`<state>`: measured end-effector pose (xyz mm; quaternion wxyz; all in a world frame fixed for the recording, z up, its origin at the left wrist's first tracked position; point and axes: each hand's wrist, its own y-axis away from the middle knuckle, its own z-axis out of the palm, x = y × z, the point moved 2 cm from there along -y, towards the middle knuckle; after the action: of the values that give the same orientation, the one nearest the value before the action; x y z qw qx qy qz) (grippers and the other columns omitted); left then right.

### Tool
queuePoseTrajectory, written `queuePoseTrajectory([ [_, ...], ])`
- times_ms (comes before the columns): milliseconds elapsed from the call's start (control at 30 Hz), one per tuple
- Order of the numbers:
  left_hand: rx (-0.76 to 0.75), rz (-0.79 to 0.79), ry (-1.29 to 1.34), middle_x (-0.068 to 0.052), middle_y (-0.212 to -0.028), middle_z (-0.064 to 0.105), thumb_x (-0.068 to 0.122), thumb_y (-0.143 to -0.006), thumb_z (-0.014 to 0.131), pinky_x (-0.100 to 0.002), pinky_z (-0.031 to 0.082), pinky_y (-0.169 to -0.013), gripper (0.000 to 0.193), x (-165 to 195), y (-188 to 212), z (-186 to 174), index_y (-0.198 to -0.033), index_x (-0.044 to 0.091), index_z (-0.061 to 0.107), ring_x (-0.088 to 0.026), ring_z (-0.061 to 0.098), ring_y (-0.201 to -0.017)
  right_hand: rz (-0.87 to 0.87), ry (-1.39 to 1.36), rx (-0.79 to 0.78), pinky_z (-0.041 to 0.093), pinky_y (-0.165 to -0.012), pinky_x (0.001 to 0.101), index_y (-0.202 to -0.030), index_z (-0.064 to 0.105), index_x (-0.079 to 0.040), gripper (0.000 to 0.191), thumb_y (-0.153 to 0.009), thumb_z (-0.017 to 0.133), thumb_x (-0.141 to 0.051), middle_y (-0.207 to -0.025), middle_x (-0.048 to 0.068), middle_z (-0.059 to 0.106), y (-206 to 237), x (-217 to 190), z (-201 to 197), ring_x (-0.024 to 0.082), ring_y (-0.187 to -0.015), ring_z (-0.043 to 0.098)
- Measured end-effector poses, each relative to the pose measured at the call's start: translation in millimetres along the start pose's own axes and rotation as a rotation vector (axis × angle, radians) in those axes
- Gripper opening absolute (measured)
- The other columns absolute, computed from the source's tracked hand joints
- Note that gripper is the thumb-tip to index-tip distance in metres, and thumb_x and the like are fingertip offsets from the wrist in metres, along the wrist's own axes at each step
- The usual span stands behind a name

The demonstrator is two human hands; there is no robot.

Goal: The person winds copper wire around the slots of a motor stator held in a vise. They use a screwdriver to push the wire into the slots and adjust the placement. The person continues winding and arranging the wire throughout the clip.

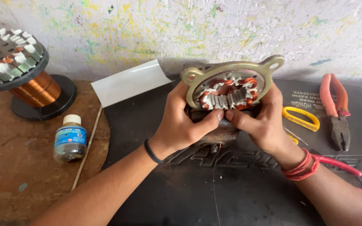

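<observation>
The round metal motor stator with its tan mounting plate and copper coils (230,89) is held tilted up over the dark rubber mat (231,192), close to the paint-flecked wall. The left hand (180,121) has its grip clenched on the stator's near-left edge; the right hand (261,121) grasps its near-right side, and the thumbs meet at the slot row. Most slots look wound, with white insulation strips seated; a thin wire trails down, so the winding seems unfinished.

Left of the stator stands a small glass bottle with a blue label and cream cap (69,139), on the brown surface (17,167). Beyond it is a copper wire spool (38,90).
</observation>
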<state>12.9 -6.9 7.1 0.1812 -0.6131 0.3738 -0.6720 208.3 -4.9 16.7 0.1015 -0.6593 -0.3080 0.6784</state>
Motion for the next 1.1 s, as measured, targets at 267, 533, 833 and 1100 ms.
queuePoseTrajectory([
  [267,-0.021,-0.074,-0.001,-0.006,-0.118,0.068,0.005,-0.085,0.075,-0.03,0.056,-0.098,0.047,0,-2,-3,-0.13,-0.001,0.059,-0.012,0.065,-0.106,-0.023,0.198,-0.042,0.056,-0.088,0.0248,-0.13,0.051,0.0,0.058,-0.078,0.075,0.007,-0.116,0.005,0.068,-5,-6,0,0.009,-0.104,0.065],
  [533,-0.037,-0.065,-0.047,-0.005,-0.109,0.07,0.006,-0.086,0.077,-0.03,0.057,-0.094,0.041,-4,-4,-4,-0.124,0.0,0.063,-0.01,0.066,-0.098,-0.005,0.223,-0.056,0.055,-0.086,0.0257,-0.131,0.055,0.001,0.055,-0.08,0.075,0.007,-0.113,0.005,0.068,-8,-11,-2,0.009,-0.101,0.064],
  [833,-0.002,-0.133,0.062,-0.006,-0.113,0.07,0.007,-0.087,0.076,-0.029,0.057,-0.093,0.038,-11,0,-1,-0.122,0.0,0.063,-0.011,0.066,-0.103,0.036,0.115,-0.068,0.055,-0.097,0.0305,-0.132,0.054,-0.001,0.059,-0.078,0.077,0.009,-0.12,0.006,0.069,-9,-3,-6,0.013,-0.112,0.065],
  [1100,-0.111,-0.186,0.113,-0.007,-0.118,0.071,0.013,-0.087,0.077,-0.031,0.054,-0.098,0.036,-21,-7,-11,-0.118,-0.001,0.065,-0.013,0.064,-0.108,0.144,-0.383,-0.408,0.051,-0.109,0.036,-0.129,0.057,-0.005,0.05,-0.082,0.075,-0.001,-0.123,0.009,0.07,-34,-6,-60,0.02,-0.117,0.066],
])
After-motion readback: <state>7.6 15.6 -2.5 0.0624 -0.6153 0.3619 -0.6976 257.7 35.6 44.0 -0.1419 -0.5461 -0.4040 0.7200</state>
